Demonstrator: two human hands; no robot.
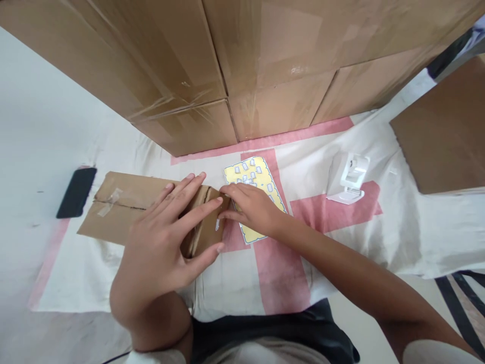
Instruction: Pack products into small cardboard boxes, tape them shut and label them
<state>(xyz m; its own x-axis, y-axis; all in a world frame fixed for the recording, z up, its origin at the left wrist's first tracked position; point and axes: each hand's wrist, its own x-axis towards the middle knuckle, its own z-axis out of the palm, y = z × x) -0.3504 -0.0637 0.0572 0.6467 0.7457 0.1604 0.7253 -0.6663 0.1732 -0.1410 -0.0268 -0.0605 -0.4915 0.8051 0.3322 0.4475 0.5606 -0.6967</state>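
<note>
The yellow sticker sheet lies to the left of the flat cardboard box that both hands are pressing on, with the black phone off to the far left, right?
Not quite. In the head view the yellow sticker sheet lies to the right of the flat cardboard box, partly under the right hand. The left hand presses on the box, and the black phone is indeed at the far left.

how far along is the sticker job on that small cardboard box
Done: the yellow sticker sheet shows gaps, so some stickers seem already peeled. In hand: the left hand presses the cardboard box flat while the right hand pinches a small white sticker at its end. Left: many stickers remain on the sheet.
</note>
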